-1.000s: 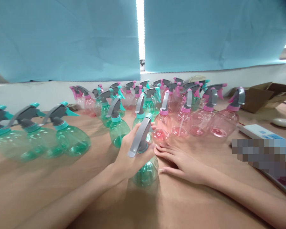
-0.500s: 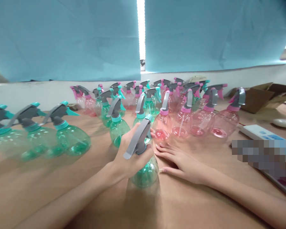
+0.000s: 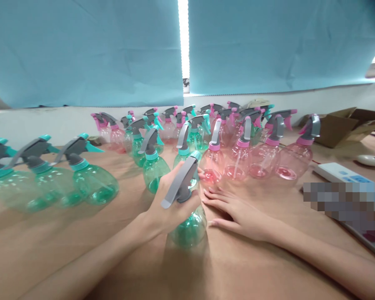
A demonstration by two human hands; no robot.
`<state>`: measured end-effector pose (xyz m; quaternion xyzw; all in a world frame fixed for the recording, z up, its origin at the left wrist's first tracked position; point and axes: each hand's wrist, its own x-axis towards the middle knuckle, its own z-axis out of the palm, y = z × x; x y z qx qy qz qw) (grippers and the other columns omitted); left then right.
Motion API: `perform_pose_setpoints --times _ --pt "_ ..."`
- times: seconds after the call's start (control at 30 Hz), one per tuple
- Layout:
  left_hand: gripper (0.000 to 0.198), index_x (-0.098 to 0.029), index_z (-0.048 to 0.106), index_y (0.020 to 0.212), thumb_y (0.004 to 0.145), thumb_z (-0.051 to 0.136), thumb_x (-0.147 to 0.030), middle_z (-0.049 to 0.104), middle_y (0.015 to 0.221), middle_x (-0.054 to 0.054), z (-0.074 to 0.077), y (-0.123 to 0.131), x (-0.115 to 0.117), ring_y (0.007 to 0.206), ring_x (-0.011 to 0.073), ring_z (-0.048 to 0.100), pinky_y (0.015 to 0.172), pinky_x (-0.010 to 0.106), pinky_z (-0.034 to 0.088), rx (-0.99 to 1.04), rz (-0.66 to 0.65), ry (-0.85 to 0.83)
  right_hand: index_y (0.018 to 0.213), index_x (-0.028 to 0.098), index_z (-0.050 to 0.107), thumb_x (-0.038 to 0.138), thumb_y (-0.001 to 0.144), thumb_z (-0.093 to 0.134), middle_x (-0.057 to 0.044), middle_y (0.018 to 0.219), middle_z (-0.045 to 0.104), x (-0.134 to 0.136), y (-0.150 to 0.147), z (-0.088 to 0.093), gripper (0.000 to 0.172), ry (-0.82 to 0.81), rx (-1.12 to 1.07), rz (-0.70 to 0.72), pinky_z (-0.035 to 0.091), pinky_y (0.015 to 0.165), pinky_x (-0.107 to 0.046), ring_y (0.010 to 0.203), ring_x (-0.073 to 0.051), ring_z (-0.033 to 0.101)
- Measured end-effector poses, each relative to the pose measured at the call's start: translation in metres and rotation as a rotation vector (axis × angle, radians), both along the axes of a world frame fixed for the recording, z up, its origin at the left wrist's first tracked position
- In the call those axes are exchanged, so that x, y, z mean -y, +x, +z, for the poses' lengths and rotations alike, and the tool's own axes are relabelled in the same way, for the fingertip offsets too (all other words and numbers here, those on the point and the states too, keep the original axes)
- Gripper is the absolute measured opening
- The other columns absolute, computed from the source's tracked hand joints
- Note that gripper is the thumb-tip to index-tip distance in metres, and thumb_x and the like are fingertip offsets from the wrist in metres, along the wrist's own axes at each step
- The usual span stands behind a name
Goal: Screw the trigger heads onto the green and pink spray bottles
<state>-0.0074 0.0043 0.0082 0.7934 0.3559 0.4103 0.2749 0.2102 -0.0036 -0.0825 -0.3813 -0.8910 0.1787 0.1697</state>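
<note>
My left hand (image 3: pixel 170 204) is wrapped round the neck of a green spray bottle (image 3: pixel 190 229), just below its grey trigger head. That bottle is see-through, and its collar is hidden by my fingers. To the right, my right hand (image 3: pixel 234 208) lies flat on the wooden table (image 3: pixel 246 271) with its fingers stretched out, holding nothing. A clear pink spray bottle (image 3: pixel 213 164) with a pink collar stands just beyond my fingertips. Behind my left hand is another green spray bottle (image 3: pixel 156 171).
Several green spray bottles (image 3: pixel 95 183) stand at the left. More pink and green ones crowd the back near the wall. At the right are an open cardboard box (image 3: pixel 337 127), a white computer mouse (image 3: pixel 371 161) and a white box-shaped thing (image 3: pixel 337 171). Blue cloth (image 3: pixel 87 50) hangs behind.
</note>
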Motion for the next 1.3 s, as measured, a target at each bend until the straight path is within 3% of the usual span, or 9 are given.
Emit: perform_pose_setpoints --times 0.1,0.2,0.3,0.43,0.63,1.3 --pt "0.034 -0.023 0.055 0.108 0.075 0.053 -0.019 0.053 0.072 -0.003 -0.003 0.0 -0.001 0.051 0.012 0.041 0.053 0.029 0.04 -0.03 0.004 0.025 0.153 0.024 0.034 0.058 0.095 0.048 -0.011 0.153 0.042 0.0 0.0 0.0 0.068 0.0 0.0 -0.005 0.028 0.117 -0.052 0.142 -0.031 0.036" --pt "0.039 -0.023 0.053 0.118 0.08 0.055 -0.023 0.064 0.093 0.003 -0.006 0.0 0.0 0.068 0.0154 0.057 0.068 0.032 0.05 -0.008 0.033 0.055 0.152 0.024 0.037 0.058 0.095 0.048 -0.011 0.153 0.042 0.0 0.0 -0.001 0.067 -0.002 0.0 -0.01 0.028 0.117 -0.052 0.142 -0.031 0.036" --pt "0.041 -0.023 0.05 0.122 0.082 0.056 -0.024 0.065 0.108 0.006 -0.008 0.0 0.0 0.077 0.0162 0.062 0.074 0.033 0.053 0.022 0.009 0.031 0.151 0.023 0.038 0.057 0.095 0.049 -0.011 0.153 0.043 0.0 0.0 -0.002 0.066 0.001 -0.009 -0.01 0.028 0.117 -0.053 0.142 -0.031 0.037" --pt "0.039 -0.02 0.051 0.121 0.083 0.054 -0.024 0.062 0.095 0.003 -0.01 -0.001 -0.001 0.06 0.0118 0.054 0.063 0.03 0.05 0.012 -0.018 0.011 0.15 0.024 0.039 0.057 0.096 0.049 -0.01 0.153 0.042 0.0 0.001 -0.002 0.065 0.005 -0.02 -0.005 0.028 0.116 -0.053 0.142 -0.031 0.036" --pt "0.038 -0.019 0.051 0.12 0.083 0.054 -0.023 0.054 0.082 -0.001 -0.01 0.0 -0.002 0.056 0.0115 0.047 0.059 0.029 0.046 0.019 -0.032 0.027 0.15 0.023 0.04 0.057 0.095 0.049 -0.01 0.153 0.042 0.0 0.001 -0.003 0.065 0.004 -0.012 -0.008 0.027 0.117 -0.053 0.142 -0.031 0.035" --pt "0.037 -0.021 0.05 0.12 0.083 0.054 -0.024 0.055 0.081 -0.001 -0.009 0.0 -0.002 0.055 0.0112 0.044 0.058 0.028 0.044 0.029 -0.04 0.011 0.15 0.022 0.04 0.058 0.095 0.048 -0.011 0.153 0.042 0.0 0.001 -0.002 0.065 0.001 0.0 -0.01 0.028 0.117 -0.054 0.142 -0.031 0.036"
